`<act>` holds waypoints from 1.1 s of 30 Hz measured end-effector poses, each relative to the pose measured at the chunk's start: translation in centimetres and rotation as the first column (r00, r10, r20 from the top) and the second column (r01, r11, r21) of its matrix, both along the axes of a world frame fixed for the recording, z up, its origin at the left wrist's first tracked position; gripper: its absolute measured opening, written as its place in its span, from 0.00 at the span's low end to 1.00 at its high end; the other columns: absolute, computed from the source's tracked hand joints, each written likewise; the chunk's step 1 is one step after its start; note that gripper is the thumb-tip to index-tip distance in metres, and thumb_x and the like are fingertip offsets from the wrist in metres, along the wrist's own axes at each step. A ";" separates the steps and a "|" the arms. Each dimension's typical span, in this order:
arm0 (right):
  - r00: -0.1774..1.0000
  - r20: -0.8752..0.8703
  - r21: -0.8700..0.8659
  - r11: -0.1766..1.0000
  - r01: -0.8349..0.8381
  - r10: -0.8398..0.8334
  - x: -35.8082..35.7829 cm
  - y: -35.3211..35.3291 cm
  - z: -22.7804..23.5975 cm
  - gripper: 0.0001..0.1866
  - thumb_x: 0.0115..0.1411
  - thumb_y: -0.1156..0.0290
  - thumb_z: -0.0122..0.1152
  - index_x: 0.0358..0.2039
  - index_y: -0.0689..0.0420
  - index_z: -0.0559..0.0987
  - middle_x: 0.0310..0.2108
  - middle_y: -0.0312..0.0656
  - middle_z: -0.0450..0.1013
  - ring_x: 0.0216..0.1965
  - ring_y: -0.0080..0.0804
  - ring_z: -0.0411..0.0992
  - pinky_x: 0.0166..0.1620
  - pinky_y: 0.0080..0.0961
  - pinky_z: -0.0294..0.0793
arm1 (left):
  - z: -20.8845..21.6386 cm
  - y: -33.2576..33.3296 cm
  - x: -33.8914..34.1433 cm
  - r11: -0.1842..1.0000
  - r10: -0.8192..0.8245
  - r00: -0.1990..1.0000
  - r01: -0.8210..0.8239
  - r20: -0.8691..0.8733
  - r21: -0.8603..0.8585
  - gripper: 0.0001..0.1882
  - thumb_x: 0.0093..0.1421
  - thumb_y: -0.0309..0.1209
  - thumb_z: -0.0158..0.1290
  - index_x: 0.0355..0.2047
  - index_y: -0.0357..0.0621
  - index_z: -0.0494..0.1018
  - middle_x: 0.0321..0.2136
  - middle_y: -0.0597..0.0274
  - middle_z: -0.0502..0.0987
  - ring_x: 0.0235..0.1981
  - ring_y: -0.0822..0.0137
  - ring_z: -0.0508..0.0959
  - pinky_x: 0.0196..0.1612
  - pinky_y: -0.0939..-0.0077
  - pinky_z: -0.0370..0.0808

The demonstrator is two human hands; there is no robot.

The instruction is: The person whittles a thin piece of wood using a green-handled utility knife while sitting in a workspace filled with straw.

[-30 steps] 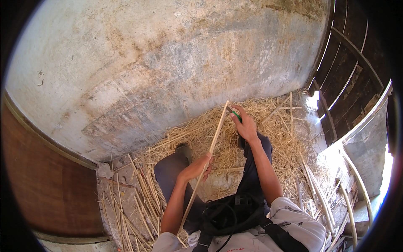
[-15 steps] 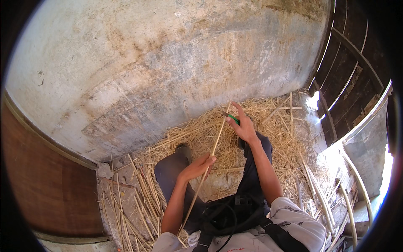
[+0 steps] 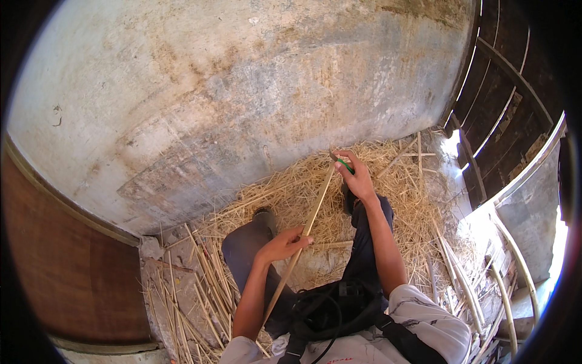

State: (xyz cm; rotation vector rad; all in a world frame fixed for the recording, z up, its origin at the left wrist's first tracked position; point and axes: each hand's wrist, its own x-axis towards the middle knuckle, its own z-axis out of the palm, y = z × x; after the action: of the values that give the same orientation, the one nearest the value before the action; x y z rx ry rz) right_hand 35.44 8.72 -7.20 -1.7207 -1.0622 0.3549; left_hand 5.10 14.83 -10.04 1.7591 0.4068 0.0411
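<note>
Many shavings [image 3: 291, 189] lay mid-frame, but the strip [image 3: 317, 205] my left hand [image 3: 282, 245] gripped seemed unfinished, my right hand [image 3: 360, 180] clasping a knife [image 3: 344, 164].

There's the long, flat, pale-yellow strip [image 3: 317, 205], wood or bamboo by its look, smooth-faced with a faint sheen! At its top end, the small green-handled knife [image 3: 345, 164]: hard plastic in the grip, dull dark metal in the blade. Dry, rough, matt straw-coloured shavings [image 3: 403, 209] below. Now the broad grey-white wall [image 3: 242, 91], coarse like weathered plaster, stained and patchy, against the reddish-brown panel [image 3: 73, 261], smooth, wood-like, softly glossy. Then dark trousers [image 3: 245, 242] in matt cloth, a pale patterned shirt [image 3: 427, 312] in soft fabric, a black strap [image 3: 406, 340] of dull webbing
</note>
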 end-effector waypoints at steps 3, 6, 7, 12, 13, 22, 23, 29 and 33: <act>0.999 0.043 0.056 0.998 0.022 -0.025 -0.2 0.0 0.0 0.19 0.68 0.56 0.64 0.57 0.44 0.77 0.35 0.46 0.84 0.35 0.41 0.81 0.43 0.37 0.76 | 0.3 0.3 0.0 0.999 -0.037 0.998 0.038 -0.044 0.009 0.18 0.74 0.45 0.53 0.45 0.41 0.73 0.27 0.75 0.65 0.30 0.79 0.64 0.31 0.76 0.64; 0.999 0.025 0.016 1.000 0.026 -0.026 -0.2 -0.2 0.2 0.19 0.68 0.56 0.63 0.56 0.47 0.78 0.34 0.46 0.84 0.34 0.41 0.81 0.43 0.36 0.75 | 0.4 0.2 0.0 0.999 -0.036 0.999 0.036 -0.027 0.021 0.18 0.75 0.46 0.53 0.43 0.41 0.73 0.27 0.75 0.64 0.30 0.79 0.63 0.31 0.75 0.64; 0.998 0.028 -0.004 0.999 0.049 -0.049 0.0 -0.1 0.1 0.19 0.69 0.56 0.63 0.56 0.47 0.78 0.33 0.46 0.83 0.33 0.40 0.80 0.42 0.36 0.75 | 0.4 0.2 0.0 0.999 -0.044 0.999 0.045 -0.023 0.026 0.18 0.75 0.46 0.53 0.43 0.41 0.73 0.27 0.74 0.65 0.30 0.79 0.63 0.31 0.75 0.64; 0.995 0.048 0.087 0.993 0.083 -0.087 0.8 0.2 -0.8 0.22 0.70 0.53 0.60 0.58 0.51 0.79 0.27 0.45 0.78 0.30 0.34 0.76 0.40 0.34 0.73 | 0.4 0.1 0.1 0.996 -0.080 0.996 0.081 -0.043 0.046 0.18 0.75 0.46 0.52 0.43 0.41 0.73 0.27 0.73 0.65 0.30 0.78 0.64 0.32 0.74 0.65; 0.995 0.044 0.091 0.992 0.088 -0.092 0.6 0.2 -0.6 0.23 0.70 0.53 0.60 0.59 0.51 0.77 0.26 0.45 0.78 0.30 0.33 0.76 0.40 0.34 0.73 | 0.4 0.0 0.0 0.997 -0.048 0.999 0.050 -0.023 0.061 0.18 0.75 0.46 0.51 0.43 0.41 0.73 0.26 0.73 0.65 0.30 0.78 0.65 0.32 0.74 0.65; 0.980 -0.096 -0.037 0.983 -0.179 0.175 -1.8 0.0 -0.6 0.36 0.72 0.50 0.58 0.74 0.51 0.60 0.36 0.49 0.80 0.38 0.33 0.77 0.46 0.34 0.74 | 0.1 0.6 0.3 0.964 0.238 0.971 -0.239 -0.026 -0.115 0.24 0.76 0.52 0.47 0.44 0.39 0.69 0.23 0.70 0.66 0.21 0.77 0.69 0.24 0.75 0.68; 0.972 -0.036 -0.046 0.971 -0.235 0.234 -2.7 0.0 -1.1 0.36 0.73 0.52 0.57 0.74 0.52 0.59 0.35 0.46 0.79 0.37 0.31 0.76 0.45 0.33 0.74 | 0.1 0.7 0.4 0.958 0.235 0.972 -0.234 -0.011 -0.163 0.24 0.76 0.52 0.46 0.45 0.39 0.68 0.23 0.71 0.65 0.21 0.77 0.69 0.24 0.76 0.68; 0.897 -0.126 -0.011 0.904 -0.428 0.424 -4.5 0.4 -2.2 0.40 0.71 0.47 0.59 0.74 0.54 0.57 0.70 0.58 0.61 0.58 0.49 0.77 0.60 0.43 0.74 | 1.6 0.0 0.9 0.962 0.226 0.974 -0.223 -0.001 -0.157 0.24 0.72 0.45 0.55 0.51 0.36 0.62 0.22 0.72 0.63 0.20 0.79 0.67 0.24 0.77 0.67; 0.894 -0.104 -0.007 0.898 -0.440 0.437 -5.1 0.4 -1.4 0.36 0.71 0.48 0.59 0.70 0.56 0.62 0.64 0.57 0.69 0.50 0.51 0.80 0.54 0.46 0.77 | 0.3 0.5 0.7 0.993 0.120 0.990 -0.121 0.073 0.010 0.26 0.68 0.34 0.61 0.58 0.36 0.61 0.24 0.71 0.66 0.25 0.78 0.70 0.26 0.75 0.67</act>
State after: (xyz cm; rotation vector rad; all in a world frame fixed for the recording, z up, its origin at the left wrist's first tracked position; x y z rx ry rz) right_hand 30.36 9.10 -8.64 -1.4590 -1.3747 0.7390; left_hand 5.85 15.29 -9.71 1.7398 0.4612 0.1935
